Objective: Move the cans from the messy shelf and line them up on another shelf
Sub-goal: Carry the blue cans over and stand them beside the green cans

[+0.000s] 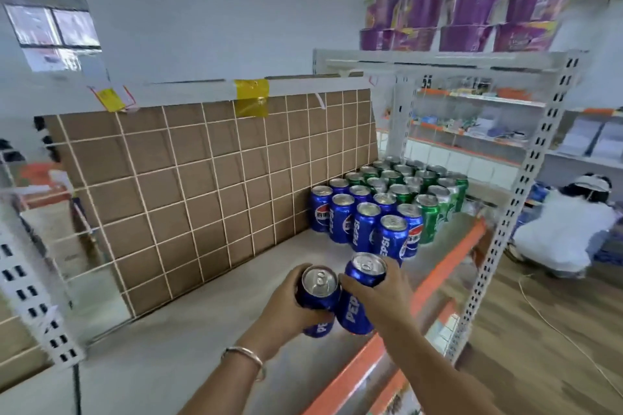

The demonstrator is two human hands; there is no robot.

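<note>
left hand point(290, 307) grips upright blue metal Pepsi can point(318, 283) | right hand point(381, 296) grips second blue can point(365, 268) | row of blue cans point(367, 222) ahead-right on grey shelf point(202, 330), right hand nearer

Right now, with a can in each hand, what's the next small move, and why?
Probably lower both cans onto the bare shelf right beside the nearest blue row, upright and flush with it. The left hand grips one blue can and the right hand another, both tops up, just short of the lined-up blue and green cans.
</note>
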